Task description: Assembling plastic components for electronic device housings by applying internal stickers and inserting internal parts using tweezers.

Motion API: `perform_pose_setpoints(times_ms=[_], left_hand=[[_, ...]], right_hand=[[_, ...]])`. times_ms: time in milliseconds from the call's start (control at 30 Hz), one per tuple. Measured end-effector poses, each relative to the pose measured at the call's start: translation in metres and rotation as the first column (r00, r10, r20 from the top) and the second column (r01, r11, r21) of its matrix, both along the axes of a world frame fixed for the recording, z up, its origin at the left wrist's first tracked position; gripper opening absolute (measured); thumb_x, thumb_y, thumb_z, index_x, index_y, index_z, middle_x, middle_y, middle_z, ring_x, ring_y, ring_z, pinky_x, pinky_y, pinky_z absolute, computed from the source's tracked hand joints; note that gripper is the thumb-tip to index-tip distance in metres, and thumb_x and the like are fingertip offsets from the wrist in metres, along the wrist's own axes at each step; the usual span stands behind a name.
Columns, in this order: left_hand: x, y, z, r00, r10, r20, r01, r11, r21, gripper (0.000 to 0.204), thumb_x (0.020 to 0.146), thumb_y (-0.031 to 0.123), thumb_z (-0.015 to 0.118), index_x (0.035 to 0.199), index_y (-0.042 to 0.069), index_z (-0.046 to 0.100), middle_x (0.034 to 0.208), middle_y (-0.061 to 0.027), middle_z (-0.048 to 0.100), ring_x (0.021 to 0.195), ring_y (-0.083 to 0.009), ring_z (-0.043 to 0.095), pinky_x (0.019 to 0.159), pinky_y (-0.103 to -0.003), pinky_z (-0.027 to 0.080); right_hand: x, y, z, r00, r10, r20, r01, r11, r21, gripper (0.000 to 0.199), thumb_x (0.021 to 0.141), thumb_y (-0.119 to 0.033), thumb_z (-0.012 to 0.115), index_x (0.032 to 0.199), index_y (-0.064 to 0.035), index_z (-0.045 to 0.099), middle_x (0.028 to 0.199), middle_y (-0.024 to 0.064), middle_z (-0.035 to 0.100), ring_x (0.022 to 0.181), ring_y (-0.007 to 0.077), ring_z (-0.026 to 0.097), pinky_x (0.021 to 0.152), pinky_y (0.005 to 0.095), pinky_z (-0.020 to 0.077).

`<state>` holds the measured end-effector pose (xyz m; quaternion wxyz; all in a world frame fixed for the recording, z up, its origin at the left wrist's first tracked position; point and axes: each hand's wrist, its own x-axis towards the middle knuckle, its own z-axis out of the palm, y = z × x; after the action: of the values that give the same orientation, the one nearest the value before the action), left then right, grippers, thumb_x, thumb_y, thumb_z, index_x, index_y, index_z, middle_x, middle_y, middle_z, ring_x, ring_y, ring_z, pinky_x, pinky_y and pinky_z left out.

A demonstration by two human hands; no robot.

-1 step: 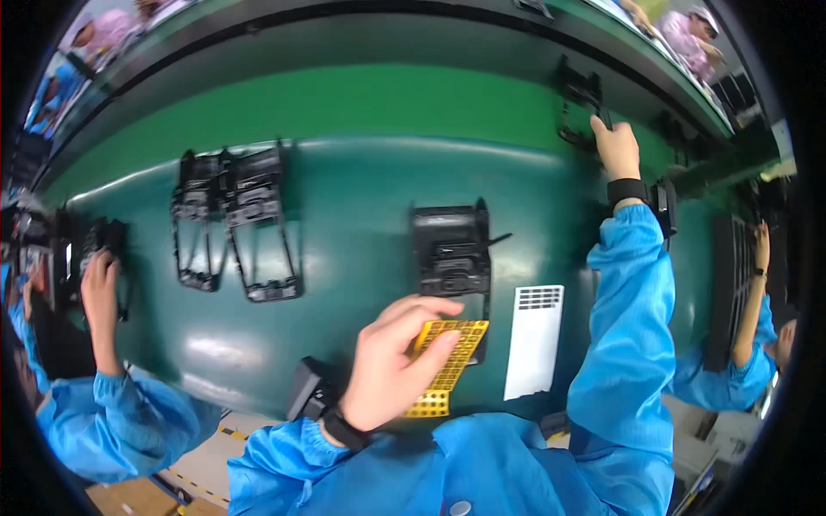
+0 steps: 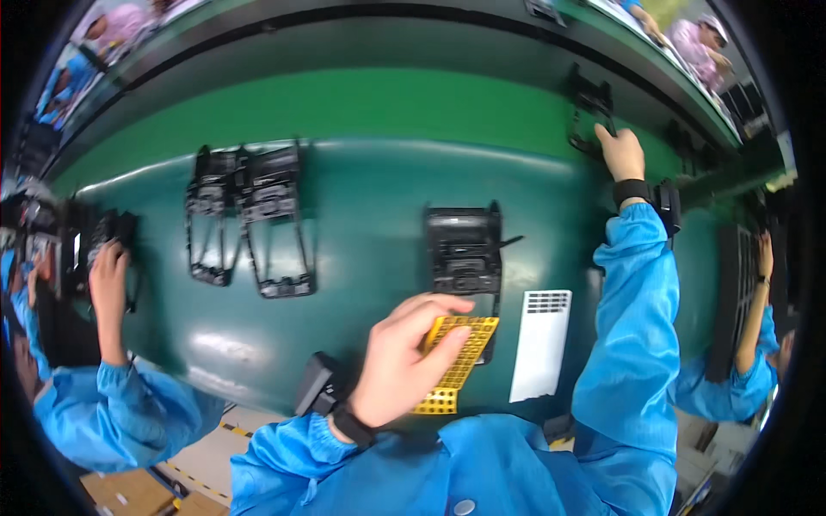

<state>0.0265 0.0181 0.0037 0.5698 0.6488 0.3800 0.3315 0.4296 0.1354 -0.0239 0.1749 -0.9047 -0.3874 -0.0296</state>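
My left hand point(image 2: 404, 357), low in the middle, pinches a bent yellow sheet with rows of dark squares point(image 2: 465, 357) between thumb and fingers. Just beyond it a black plastic frame point(image 2: 465, 249) lies on the green table; the hand and sheet hide part of its near end. My right arm reaches to the far right, where my right hand point(image 2: 623, 155) is closed on the near end of another black plastic frame point(image 2: 591, 96). Between my arms lies a white sheet point(image 2: 540, 348) with dark squares along its far end.
Two similar black frames point(image 2: 277, 219) lie side by side on the left of the table point(image 2: 361, 189). A co-worker's hand point(image 2: 107, 271) touches a dark part at the far left. Another person's arm point(image 2: 755, 310) is at the right rim. A raised ledge point(image 2: 387, 47) runs along the back.
The view has shifted slightly, so the table things appear a little farther right. Both hands keep their holds.
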Motion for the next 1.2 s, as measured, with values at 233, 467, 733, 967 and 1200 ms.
perform_pose_setpoints(times_ms=[233, 467, 733, 967, 1200], left_hand=[[-0.006, 0.03, -0.011, 0.967, 0.239, -0.089, -0.225, 0.963, 0.148, 0.014, 0.087, 0.005, 0.06, 0.099, -0.003, 0.061, 0.094, -0.0087, 0.063, 0.085, -0.0129, 0.059, 0.077, -0.027, 0.047], [-0.051, 0.056, -0.029, 0.897, 0.443, 0.016, -0.443, 0.895, 0.057, 0.012, 0.093, 0.007, 0.058, 0.101, -0.001, 0.059, 0.09, -0.0014, 0.063, 0.083, -0.0062, 0.056, 0.073, -0.023, 0.047], [-0.098, 0.074, -0.026, 0.862, 0.507, -0.011, -0.502, 0.855, 0.13, 0.013, 0.096, 0.013, 0.055, 0.097, 0.0, 0.06, 0.085, -0.0007, 0.062, 0.072, -0.0054, 0.054, 0.062, -0.021, 0.044], [-0.077, 0.031, 0.007, 0.771, 0.634, -0.063, -0.594, 0.751, 0.289, 0.03, 0.098, 0.016, 0.048, 0.117, -0.005, 0.056, 0.115, -0.0124, 0.061, 0.102, -0.0142, 0.057, 0.091, -0.028, 0.042], [0.024, -0.015, 0.037, 0.837, -0.541, -0.08, 0.542, 0.802, 0.252, 0.022, 0.085, 0.015, 0.062, 0.07, 0.002, 0.051, 0.1, -0.0201, 0.067, 0.106, -0.0383, 0.062, 0.088, -0.044, 0.05]], right_hand=[[0.007, -0.004, 0.021, 0.972, 0.234, -0.034, -0.23, 0.969, 0.094, 0.036, 0.081, -0.025, 0.06, 0.098, 0.0059, 0.063, 0.101, 0.0285, 0.063, 0.1, 0.0437, 0.058, 0.085, 0.0427, 0.0466], [-0.172, -0.124, 0.081, 0.65, 0.538, -0.536, -0.415, 0.843, 0.342, 0.019, 0.082, -0.008, 0.06, 0.079, 0.0004, 0.044, 0.068, 0.0043, 0.04, 0.065, 0.0111, 0.04, 0.056, 0.0293, 0.036], [-0.253, -0.196, 0.032, 0.574, 0.529, -0.626, -0.576, 0.804, 0.151, 0.025, 0.082, -0.006, 0.06, 0.101, -0.0008, 0.045, 0.077, 0.0208, 0.063, 0.069, 0.0417, 0.062, 0.057, 0.0467, 0.049], [-0.209, -0.212, 0.039, 0.366, 0.545, -0.754, -0.165, 0.836, 0.524, 0.012, 0.091, -0.009, 0.058, 0.098, -0.0004, 0.056, 0.08, 0.0104, 0.064, 0.065, 0.0176, 0.057, 0.059, 0.0289, 0.0446], [-0.132, -0.246, 0.034, 0.527, 0.442, -0.725, 0.073, 0.827, 0.557, 0.038, 0.099, -0.032, 0.047, 0.09, 0.0014, 0.062, 0.078, 0.0066, 0.062, 0.06, 0.0098, 0.054, 0.054, 0.0214, 0.0403]])
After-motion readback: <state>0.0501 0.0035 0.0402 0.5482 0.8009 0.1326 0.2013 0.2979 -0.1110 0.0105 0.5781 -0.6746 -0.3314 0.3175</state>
